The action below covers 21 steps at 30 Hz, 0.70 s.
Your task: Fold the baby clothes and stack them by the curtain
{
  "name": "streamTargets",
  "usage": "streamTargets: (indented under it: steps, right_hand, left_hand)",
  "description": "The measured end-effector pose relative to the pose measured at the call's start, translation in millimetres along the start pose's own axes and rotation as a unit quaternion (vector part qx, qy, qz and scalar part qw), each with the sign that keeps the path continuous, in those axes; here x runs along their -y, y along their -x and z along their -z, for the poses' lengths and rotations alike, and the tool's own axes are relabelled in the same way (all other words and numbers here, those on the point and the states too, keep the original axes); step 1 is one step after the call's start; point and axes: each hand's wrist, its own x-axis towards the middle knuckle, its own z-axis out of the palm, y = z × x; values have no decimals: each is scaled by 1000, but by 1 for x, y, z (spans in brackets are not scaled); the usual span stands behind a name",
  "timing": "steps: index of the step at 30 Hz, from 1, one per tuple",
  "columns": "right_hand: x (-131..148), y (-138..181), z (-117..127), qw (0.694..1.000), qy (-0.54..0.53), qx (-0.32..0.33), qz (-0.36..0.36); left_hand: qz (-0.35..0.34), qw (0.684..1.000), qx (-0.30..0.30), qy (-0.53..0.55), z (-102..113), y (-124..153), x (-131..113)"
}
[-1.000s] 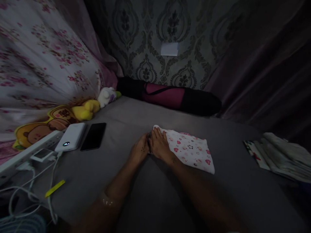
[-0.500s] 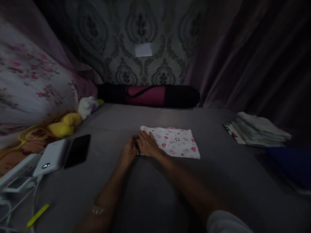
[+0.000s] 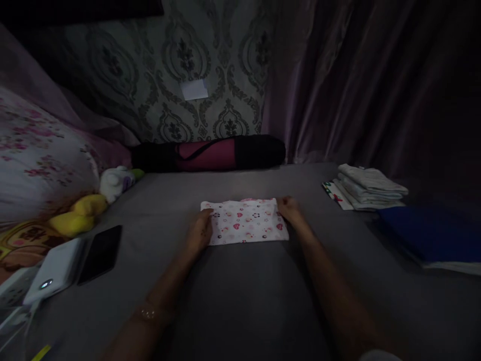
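A white folded cloth point(image 3: 244, 223) printed with pink hearts and small figures lies flat on the grey bed surface point(image 3: 240, 296) in front of me. At its left edge is my left hand point(image 3: 200, 231), thumb over the fabric and the other fingers mostly hidden beside or under the edge. My right hand point(image 3: 290, 210) has its fingers closed at the far right corner, where the cloth lifts slightly. How much fabric sits between those fingers is hard to see in the dim light.
To the right are a stack of folded cloths point(image 3: 370, 188) and a blue folded item point(image 3: 428, 233). Leftward lie a black phone point(image 3: 100, 253), a white power bank point(image 3: 54, 273) with cables, and plush toys point(image 3: 78, 215). A black and pink long bag point(image 3: 210, 154) rests along the wall.
My right hand has moved from the cloth's left part to its far right corner. My left hand stays at the left edge. The view has turned rightward.
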Motion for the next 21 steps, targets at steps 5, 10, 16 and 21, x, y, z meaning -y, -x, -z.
streamTargets:
  steps: [5,10,16,21]
  right_hand:
    - [-11,-2,-2,998,49,32,-6]
    - [-9,0,-6,995,84,55,0]
    - [-12,-6,-2,993,9,119,-13]
    - [-11,-7,-4,975,-161,153,19]
  left_hand:
    - [-84,995,45,-18,-30,-22,-35]
    - [-93,992,67,-50,-59,-30,-61]
    - [-14,988,115,-104,-73,-29,-76]
    - [-12,982,133,-136,-75,-26,-79]
